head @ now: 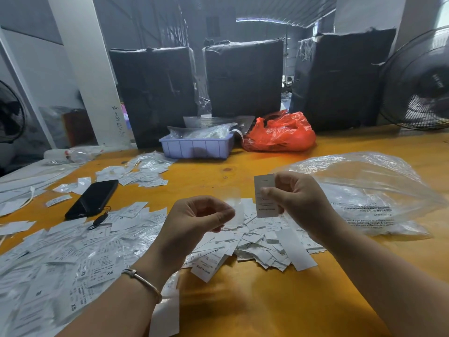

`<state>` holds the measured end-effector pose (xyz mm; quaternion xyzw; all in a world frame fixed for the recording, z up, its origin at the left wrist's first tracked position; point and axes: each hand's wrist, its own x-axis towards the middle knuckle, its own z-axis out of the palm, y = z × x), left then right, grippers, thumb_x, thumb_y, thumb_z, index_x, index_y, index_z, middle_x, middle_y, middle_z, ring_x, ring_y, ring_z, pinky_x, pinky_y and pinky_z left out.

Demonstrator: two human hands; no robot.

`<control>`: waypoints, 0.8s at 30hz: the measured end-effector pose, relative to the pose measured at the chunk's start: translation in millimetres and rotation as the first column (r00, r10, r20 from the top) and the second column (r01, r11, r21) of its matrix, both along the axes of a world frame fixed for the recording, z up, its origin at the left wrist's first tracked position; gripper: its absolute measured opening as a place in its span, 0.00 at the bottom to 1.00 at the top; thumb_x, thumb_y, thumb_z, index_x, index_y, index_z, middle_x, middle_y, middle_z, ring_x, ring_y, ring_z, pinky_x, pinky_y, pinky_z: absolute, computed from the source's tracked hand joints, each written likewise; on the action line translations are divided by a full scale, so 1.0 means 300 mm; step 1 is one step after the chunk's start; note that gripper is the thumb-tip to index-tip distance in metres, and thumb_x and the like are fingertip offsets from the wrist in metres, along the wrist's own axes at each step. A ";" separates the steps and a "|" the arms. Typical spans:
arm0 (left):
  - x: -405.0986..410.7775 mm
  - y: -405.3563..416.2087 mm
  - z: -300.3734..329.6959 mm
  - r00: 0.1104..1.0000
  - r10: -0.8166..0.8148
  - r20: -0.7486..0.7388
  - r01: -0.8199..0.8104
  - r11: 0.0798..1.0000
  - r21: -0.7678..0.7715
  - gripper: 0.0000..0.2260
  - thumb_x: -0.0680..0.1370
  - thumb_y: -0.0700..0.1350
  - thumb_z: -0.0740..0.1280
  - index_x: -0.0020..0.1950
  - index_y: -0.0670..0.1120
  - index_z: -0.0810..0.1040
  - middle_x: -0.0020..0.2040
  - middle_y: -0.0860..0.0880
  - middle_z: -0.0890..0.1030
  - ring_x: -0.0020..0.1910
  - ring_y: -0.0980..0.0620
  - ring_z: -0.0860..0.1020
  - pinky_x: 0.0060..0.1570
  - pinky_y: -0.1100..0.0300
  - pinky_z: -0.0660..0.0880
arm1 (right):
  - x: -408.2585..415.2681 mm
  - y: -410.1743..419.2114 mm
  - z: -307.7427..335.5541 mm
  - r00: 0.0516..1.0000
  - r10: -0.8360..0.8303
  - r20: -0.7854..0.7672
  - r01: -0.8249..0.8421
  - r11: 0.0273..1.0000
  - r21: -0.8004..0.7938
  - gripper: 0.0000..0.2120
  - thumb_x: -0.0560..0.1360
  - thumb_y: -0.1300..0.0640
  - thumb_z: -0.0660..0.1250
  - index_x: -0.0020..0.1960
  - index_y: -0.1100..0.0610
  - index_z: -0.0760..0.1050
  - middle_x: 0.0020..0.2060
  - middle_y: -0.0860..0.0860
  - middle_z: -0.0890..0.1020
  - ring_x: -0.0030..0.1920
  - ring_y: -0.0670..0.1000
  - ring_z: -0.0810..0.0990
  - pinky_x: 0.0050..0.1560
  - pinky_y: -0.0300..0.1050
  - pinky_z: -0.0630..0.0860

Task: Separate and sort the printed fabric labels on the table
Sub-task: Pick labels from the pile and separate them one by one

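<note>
Right hand: I am watching the right hand point(295, 198) holding up a white printed label point(265, 197) above the table, thumb and curled fingers pinching its right edge; the label is hanging upright with its print facing me.
Left hand: the left hand point(196, 218) is hovering beside it, fingers curled and pinching a blurred, see-through sleeve point(232, 207); I cannot tell whether anything is inside it.
Label pile: a heap of loose labels point(262, 242) is lying on the table directly below both hands, some face down, some showing print.
Sleeved labels: a wider spread of bagged labels point(73, 263) is covering the near left of the table, with "XS" and "M" showing on a few.
Far pile: another scatter of labels point(141, 172) is sitting further back on the left.
Table: the orange wooden table point(267, 300) is carrying everything.
Phone: a black phone point(93, 199) is lying among the labels on the left.
Clear bag: a large clear plastic bag point(369, 193) is lying just right of the right hand.
Tray: a lilac tray point(196, 147) is standing at the back, with a red bag point(281, 133) beside it.
Wrist: a bracelet point(143, 282) is circling the left wrist.
</note>
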<state>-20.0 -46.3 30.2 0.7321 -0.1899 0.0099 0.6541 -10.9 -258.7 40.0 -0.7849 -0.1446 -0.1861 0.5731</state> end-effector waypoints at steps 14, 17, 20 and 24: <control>0.002 0.002 0.002 0.992 -0.124 0.011 0.123 0.991 0.048 0.09 0.64 0.43 0.78 0.34 0.43 0.79 0.32 0.46 0.78 0.33 0.53 0.75 0.34 0.64 0.74 | -0.046 0.053 0.002 0.925 0.341 -0.167 -0.348 0.937 -0.012 0.16 0.67 0.40 0.72 0.43 0.53 0.85 0.35 0.51 0.83 0.35 0.43 0.79 0.33 0.31 0.71; -0.006 -0.012 0.000 0.988 -0.153 0.010 0.152 0.984 0.097 0.09 0.64 0.42 0.78 0.34 0.43 0.79 0.32 0.46 0.79 0.33 0.53 0.76 0.35 0.64 0.74 | -0.041 0.056 -0.006 0.921 0.371 -0.116 -0.367 0.928 0.061 0.09 0.66 0.49 0.74 0.39 0.55 0.84 0.31 0.48 0.82 0.31 0.43 0.77 0.29 0.33 0.70; -0.011 -0.015 -0.001 0.988 -0.152 0.022 0.149 0.982 0.118 0.09 0.64 0.45 0.78 0.34 0.44 0.80 0.33 0.47 0.79 0.34 0.53 0.76 0.37 0.62 0.74 | -0.032 0.048 -0.018 0.929 0.361 -0.084 -0.353 0.931 0.095 0.09 0.64 0.54 0.76 0.38 0.60 0.83 0.29 0.50 0.80 0.29 0.45 0.75 0.28 0.35 0.70; -0.018 -0.018 0.001 0.985 -0.131 0.112 0.110 0.978 0.176 0.13 0.68 0.48 0.75 0.40 0.39 0.81 0.38 0.41 0.82 0.39 0.51 0.80 0.41 0.63 0.75 | -0.040 0.049 -0.012 0.938 0.341 -0.063 -0.336 0.939 0.069 0.11 0.63 0.53 0.76 0.38 0.61 0.83 0.29 0.51 0.80 0.29 0.47 0.74 0.28 0.37 0.69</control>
